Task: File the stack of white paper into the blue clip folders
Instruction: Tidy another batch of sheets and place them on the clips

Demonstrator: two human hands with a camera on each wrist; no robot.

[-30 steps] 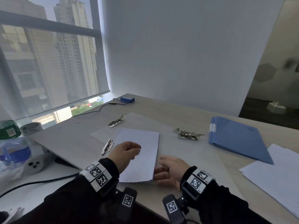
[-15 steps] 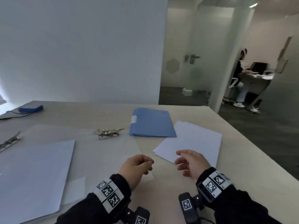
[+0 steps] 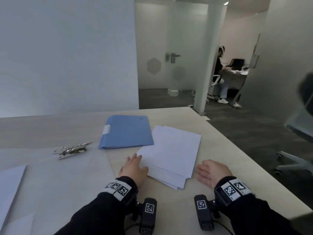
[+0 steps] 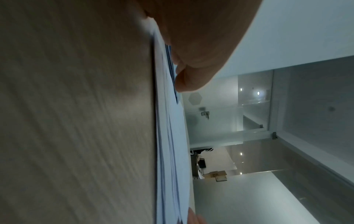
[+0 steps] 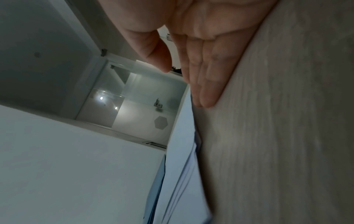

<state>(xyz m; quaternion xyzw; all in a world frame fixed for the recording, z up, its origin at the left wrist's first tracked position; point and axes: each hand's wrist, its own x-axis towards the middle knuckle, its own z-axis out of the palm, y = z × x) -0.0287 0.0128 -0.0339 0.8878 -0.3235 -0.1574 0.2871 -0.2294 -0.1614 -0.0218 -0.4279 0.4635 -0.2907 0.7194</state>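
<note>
The left hand [image 3: 133,168] and right hand [image 3: 212,172], both flat with straight fingers, have moved from the single sheet [image 3: 10,185] to flank the stack of white paper [image 3: 171,153], which lies on the table [image 3: 220,141] beside the shut blue clip folders [image 3: 127,131]. The left hand touches its near-left edge; the right rests just beside it, so squaring and lifting the next batch appears imminent

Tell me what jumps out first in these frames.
The fanned stack of white paper sheets lies at the table's centre, with the open left hand at its left edge and the open right hand just right of it. Behind it to the left lies the closed blue clip folder.
</note>
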